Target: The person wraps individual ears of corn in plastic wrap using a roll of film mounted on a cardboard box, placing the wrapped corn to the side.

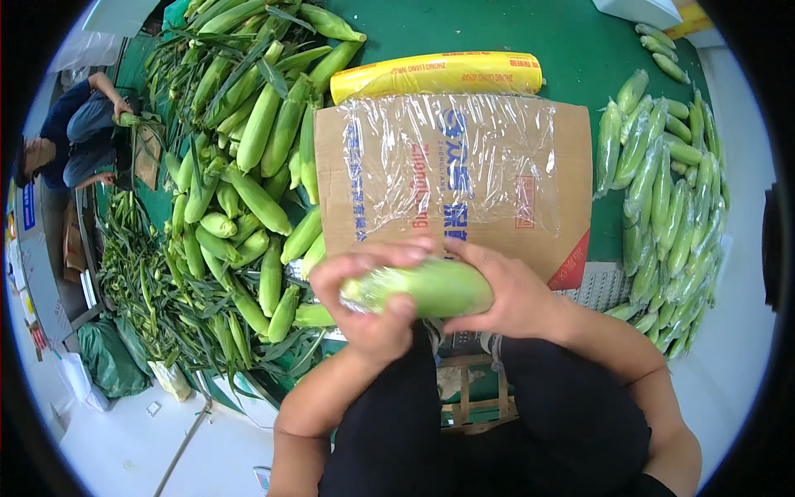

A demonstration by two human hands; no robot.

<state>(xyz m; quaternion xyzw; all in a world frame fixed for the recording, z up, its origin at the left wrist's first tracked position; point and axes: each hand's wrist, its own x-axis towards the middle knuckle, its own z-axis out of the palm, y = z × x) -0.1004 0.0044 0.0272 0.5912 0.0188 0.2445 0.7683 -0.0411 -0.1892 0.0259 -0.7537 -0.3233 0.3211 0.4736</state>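
Observation:
Between my two hands is an ear of green corn (pixel 435 289) with clear plastic film around it, held nearly level above my knees. My left hand (pixel 369 304) grips its pale, film-covered end. The other end rests in the fingers of my right hand (pixel 512 292). Under and beyond the hands lies a flat cardboard sheet (pixel 391 248) printed with writing. A sheet of clear cling film (pixel 497 161) is spread over the cardboard. At its far edge lies a yellow roll of cling film (pixel 435 77).
Unwrapped corn ears (pixel 258 199) are heaped at the left, with stripped husks (pixel 168 310) beside them. Film-wrapped ears (pixel 667 205) are piled on the right. A person (pixel 81 136) sits at the far left, holding an ear. The green floor (pixel 410 31) shows behind the roll.

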